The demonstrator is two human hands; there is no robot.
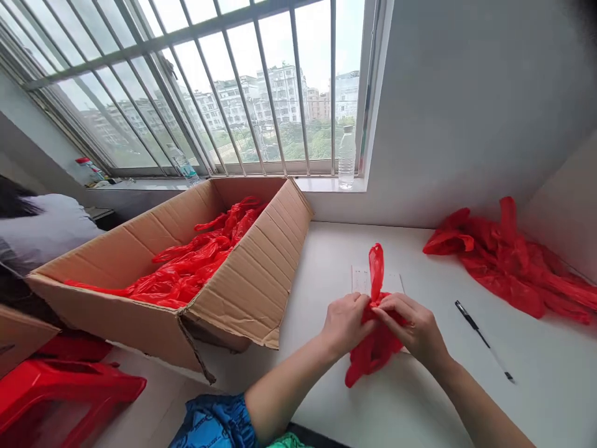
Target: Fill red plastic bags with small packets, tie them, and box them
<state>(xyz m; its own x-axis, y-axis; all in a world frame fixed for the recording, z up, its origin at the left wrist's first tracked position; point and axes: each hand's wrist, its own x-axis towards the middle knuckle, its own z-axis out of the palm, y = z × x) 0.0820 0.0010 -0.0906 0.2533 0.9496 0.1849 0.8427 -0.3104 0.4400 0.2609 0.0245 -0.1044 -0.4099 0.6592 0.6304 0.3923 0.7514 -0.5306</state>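
A red plastic bag point(377, 264) is bunched between my two hands above the white table point(326, 249). My left hand point(346, 320) pinches it from the left, thumb and fingers closed on the gathered plastic. From the right, my right hand point(415, 323) grips the same bag close to the left fingertips. One loop of the bag sticks up above the fingers, and the rest hangs crumpled below them. Behind it lies a sheet of paper point(394, 283) with small marks, partly covered by the bag and hands.
An open cardboard box point(252, 286) full of red plastic bags point(200, 267) stands left. More red bags point(508, 267) lie at the back right, near a pen point(485, 339). Bottles point(346, 158) stand on the windowsill. A red stool point(65, 386) and a person point(46, 227) are at far left.
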